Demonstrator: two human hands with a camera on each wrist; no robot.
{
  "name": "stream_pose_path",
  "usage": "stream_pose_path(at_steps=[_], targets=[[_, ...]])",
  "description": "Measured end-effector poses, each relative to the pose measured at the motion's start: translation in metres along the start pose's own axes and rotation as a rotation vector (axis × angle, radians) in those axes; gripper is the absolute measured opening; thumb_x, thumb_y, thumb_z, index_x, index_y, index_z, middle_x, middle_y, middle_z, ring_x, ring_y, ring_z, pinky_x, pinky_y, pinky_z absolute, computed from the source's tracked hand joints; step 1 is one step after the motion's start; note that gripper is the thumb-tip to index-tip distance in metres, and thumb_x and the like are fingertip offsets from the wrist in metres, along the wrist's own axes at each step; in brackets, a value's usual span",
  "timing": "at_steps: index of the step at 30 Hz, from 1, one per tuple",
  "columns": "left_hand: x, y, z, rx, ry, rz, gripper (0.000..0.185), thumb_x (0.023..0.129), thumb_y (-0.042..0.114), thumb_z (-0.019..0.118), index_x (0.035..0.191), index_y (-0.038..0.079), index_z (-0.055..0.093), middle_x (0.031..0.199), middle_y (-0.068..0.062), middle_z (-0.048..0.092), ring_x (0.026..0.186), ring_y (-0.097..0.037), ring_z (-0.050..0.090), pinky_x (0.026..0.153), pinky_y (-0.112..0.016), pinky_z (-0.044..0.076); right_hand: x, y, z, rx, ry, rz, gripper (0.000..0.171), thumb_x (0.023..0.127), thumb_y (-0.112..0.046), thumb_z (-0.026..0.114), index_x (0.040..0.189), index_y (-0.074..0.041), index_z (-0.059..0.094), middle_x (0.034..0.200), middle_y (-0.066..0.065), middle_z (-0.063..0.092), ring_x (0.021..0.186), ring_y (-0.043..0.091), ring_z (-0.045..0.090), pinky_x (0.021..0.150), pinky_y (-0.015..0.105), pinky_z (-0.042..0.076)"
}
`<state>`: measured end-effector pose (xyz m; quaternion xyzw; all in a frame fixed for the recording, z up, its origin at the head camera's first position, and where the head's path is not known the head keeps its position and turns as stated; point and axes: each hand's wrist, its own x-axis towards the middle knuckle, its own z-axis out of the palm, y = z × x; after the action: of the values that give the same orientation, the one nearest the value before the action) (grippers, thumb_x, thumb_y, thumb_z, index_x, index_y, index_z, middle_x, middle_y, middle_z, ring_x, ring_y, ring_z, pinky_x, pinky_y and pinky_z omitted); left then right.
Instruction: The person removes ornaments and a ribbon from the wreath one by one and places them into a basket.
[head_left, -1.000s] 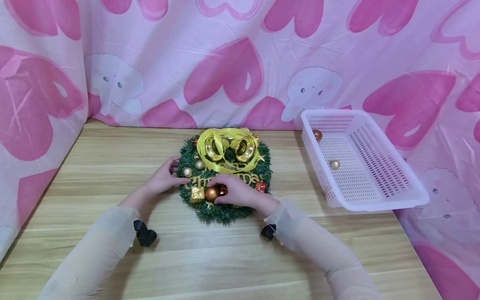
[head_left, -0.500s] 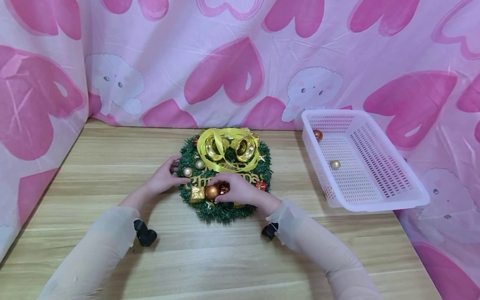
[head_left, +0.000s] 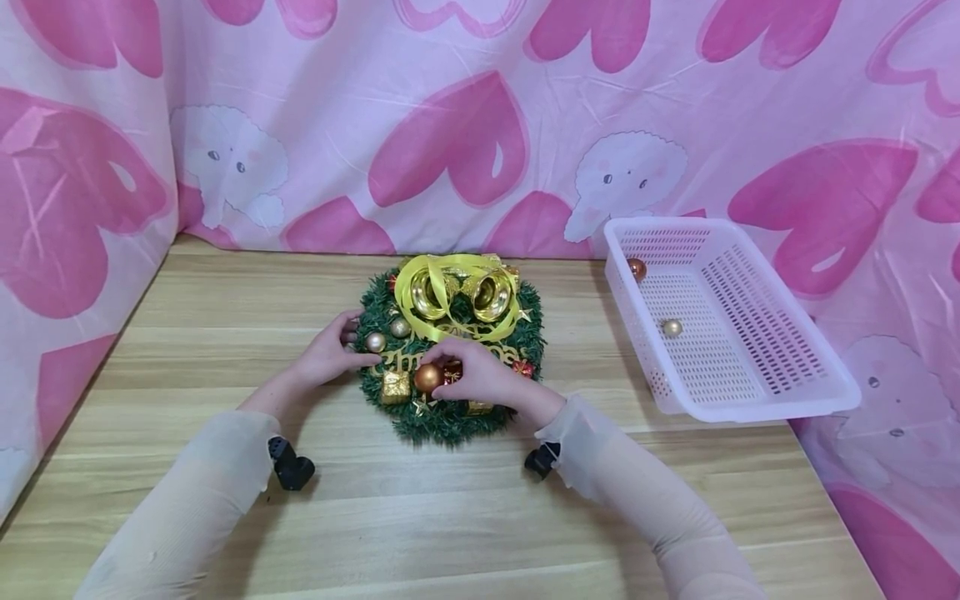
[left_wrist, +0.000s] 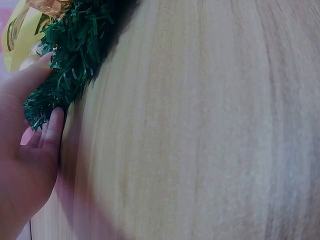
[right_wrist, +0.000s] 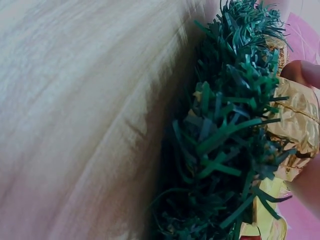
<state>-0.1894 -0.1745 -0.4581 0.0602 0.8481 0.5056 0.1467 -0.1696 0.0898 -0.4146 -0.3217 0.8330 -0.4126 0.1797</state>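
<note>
A green Christmas wreath (head_left: 431,429) lies flat on the table, dressed with gold bells (head_left: 491,298), yellow ribbon, small wrapped boxes and gold lettering. My left hand (head_left: 330,352) grips its left edge, thumb on top and fingers at the side; the left wrist view shows the thumb and fingers around the green tinsel (left_wrist: 82,55). Over the lower middle of the wreath, my right hand (head_left: 483,375) pinches a shiny copper bauble (head_left: 429,378) between thumb and fingers. A gold gift box (head_left: 395,387) sits just left of that bauble. The bauble is not visible in the right wrist view.
A white perforated plastic basket (head_left: 780,410) stands at the right of the table, holding a copper bauble (head_left: 637,268) and a pale gold bauble (head_left: 672,327). Pink heart-patterned cloth (head_left: 322,167) hangs behind and at the sides. Wooden tabletop (head_left: 390,517) lies in front.
My right hand has lifted slightly with the copper bauble, which sits a little higher and farther right than before. My left hand stays at the wreath's edge.
</note>
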Motion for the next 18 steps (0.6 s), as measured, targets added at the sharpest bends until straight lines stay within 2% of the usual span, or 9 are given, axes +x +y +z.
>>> stream_pose_path(at_steps=[7,18], targets=[[0.0005,0.0015,-0.0004,-0.014,-0.003,-0.014,0.097,0.077,0.017,0.075,0.149,0.002,0.011,0.139,-0.028,0.032,0.123,-0.041,0.036,0.106,-0.052,0.038,-0.0010,0.0001,-0.0045,0.056,0.019,0.038,0.044,0.073,-0.007,0.075,0.115,-0.010,0.062,0.112,0.005,0.060,0.102,0.018,0.058,0.088,0.026,0.050],[-0.0015,0.0026,-0.0011,0.001,-0.007,-0.006,0.098,0.076,0.018,0.076,0.149,0.002,0.011,0.139,-0.030,0.031,0.123,-0.042,0.036,0.105,-0.052,0.039,-0.0010,0.0006,-0.0088,0.107,0.048,0.045,0.043,0.074,-0.007,0.074,0.114,-0.009,0.062,0.111,0.008,0.060,0.105,0.021,0.059,0.096,0.032,0.049]])
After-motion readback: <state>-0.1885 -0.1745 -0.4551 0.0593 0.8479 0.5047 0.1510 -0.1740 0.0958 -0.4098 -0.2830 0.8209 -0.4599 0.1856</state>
